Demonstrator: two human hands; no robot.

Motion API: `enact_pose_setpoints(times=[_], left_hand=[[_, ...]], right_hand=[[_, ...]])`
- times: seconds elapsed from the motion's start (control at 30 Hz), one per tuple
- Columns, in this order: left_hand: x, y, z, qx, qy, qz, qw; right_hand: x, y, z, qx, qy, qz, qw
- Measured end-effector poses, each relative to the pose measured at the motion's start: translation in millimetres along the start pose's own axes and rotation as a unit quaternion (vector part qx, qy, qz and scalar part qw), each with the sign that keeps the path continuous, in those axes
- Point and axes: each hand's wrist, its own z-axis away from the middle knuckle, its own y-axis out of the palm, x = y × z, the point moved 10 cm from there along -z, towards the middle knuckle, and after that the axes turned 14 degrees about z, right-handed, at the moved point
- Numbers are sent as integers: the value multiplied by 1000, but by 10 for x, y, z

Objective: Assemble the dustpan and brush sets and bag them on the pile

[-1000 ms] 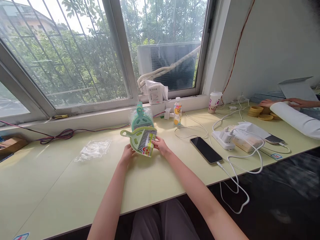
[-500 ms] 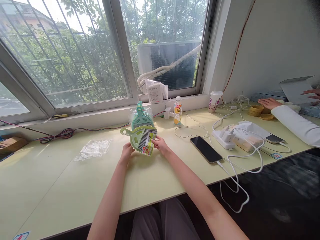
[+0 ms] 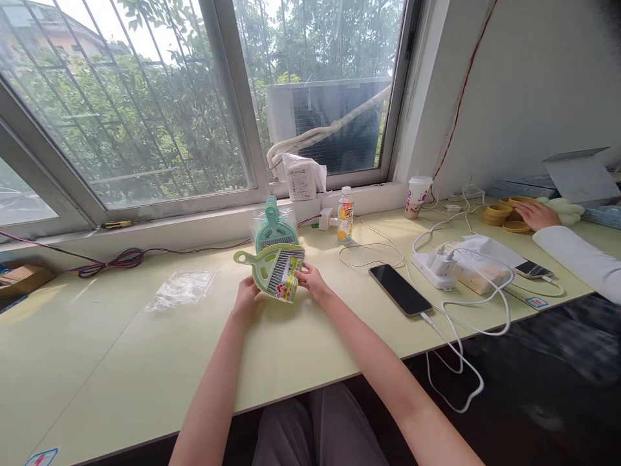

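Note:
A light green dustpan [image 3: 262, 272] with a grey-bristled brush [image 3: 278, 272] set in it is held tilted above the table. My left hand [image 3: 246, 296] is closed on its lower left edge, the fingertips partly hidden behind it. At the right side, my right hand [image 3: 312, 282] pinches the edge by the printed label [image 3: 290, 278]. Just behind stands a stack of teal dustpans [image 3: 272, 226] with brushes, partly in clear plastic and overlapped by the green one.
Crumpled clear plastic [image 3: 182, 288] lies to the left. Rightward are a drink bottle [image 3: 345, 215], a phone [image 3: 400, 290], a power strip [image 3: 433, 270] with white cables, a tissue pack [image 3: 478, 275] and a paper cup [image 3: 417, 197]. Another person's hand [image 3: 537, 215] touches yellow round containers [image 3: 497, 213].
My hands and the green dustpan have hardly moved. At the far right, the other person's near hand has shifted slightly over the yellow containers, and their second hand has left the view.

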Motion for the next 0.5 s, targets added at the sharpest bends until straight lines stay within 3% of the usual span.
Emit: enact_pose_setpoints(times=[0.2, 0.5], left_hand=[[29, -5, -8, -5, -3, 17, 1000], [177, -63, 13, -64, -63, 38, 995]], right_hand=[[-10, 6, -2, 4, 1, -3, 1000], [-31, 15, -28, 15, -7, 3, 1000]])
